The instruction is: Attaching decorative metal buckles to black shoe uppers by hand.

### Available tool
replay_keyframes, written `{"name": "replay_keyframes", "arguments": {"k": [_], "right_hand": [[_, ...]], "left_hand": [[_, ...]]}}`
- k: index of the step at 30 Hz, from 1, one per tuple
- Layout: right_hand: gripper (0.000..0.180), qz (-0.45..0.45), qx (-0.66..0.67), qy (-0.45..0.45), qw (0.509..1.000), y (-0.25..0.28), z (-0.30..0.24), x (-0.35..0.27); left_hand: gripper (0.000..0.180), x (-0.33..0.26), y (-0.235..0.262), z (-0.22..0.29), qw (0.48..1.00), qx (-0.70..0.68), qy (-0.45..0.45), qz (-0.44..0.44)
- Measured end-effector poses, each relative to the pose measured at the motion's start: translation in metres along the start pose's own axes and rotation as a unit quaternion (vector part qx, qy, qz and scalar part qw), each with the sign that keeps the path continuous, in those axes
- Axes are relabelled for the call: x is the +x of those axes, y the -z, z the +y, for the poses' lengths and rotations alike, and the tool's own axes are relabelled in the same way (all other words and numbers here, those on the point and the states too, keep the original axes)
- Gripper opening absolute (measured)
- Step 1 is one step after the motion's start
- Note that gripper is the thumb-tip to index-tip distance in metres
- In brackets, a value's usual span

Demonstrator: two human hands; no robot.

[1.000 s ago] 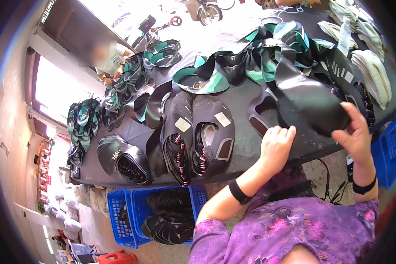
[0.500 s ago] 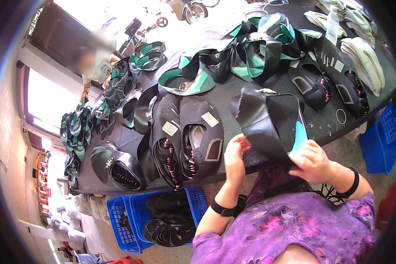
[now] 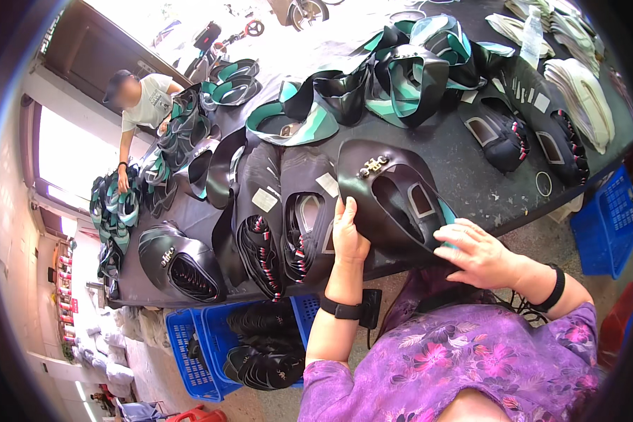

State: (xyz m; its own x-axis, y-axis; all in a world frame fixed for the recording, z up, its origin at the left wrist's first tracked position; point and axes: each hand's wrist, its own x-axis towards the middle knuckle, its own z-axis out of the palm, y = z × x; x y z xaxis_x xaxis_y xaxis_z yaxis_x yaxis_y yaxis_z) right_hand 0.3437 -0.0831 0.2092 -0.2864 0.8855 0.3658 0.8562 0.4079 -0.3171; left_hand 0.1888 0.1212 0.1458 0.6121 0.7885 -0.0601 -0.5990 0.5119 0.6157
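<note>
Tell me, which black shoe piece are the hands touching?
The black shoe upper with the metal ornament, at the table's near edge: left hand and right hand both rest on it.

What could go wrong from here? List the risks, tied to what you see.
1. The black shoe piece lies at the table's near edge under the left hand and right hand; it might slide off toward the floor.
2. The stacked black pieces beside it also overhang that edge; a nudge from the left hand could tip them.
3. The loose ring near the edge could get swept off.
</note>
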Motion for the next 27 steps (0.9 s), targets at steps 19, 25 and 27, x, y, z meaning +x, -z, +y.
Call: {"name": "replay_keyframes", "arguments": {"k": [19, 25, 27], "right_hand": [[0.02, -0.187, -0.048, 0.082, 0.978, 0.009, 0.013, 0.064], [0.014, -0.187, -0.018, -0.027, 0.982, -0.005, 0.022, 0.056], [0.012, -0.16, -0.015, -0.081, 0.984, -0.002, 0.025, 0.049]], "left_hand": [[0.02, -0.007, -0.017, -0.002, 1.0, -0.009, 0.01, -0.027], [0.02, -0.002, -0.011, -0.002, 0.998, -0.051, 0.017, -0.019], [0.02, 0.002, -0.005, -0.003, 0.998, -0.063, 0.017, -0.017]]}}
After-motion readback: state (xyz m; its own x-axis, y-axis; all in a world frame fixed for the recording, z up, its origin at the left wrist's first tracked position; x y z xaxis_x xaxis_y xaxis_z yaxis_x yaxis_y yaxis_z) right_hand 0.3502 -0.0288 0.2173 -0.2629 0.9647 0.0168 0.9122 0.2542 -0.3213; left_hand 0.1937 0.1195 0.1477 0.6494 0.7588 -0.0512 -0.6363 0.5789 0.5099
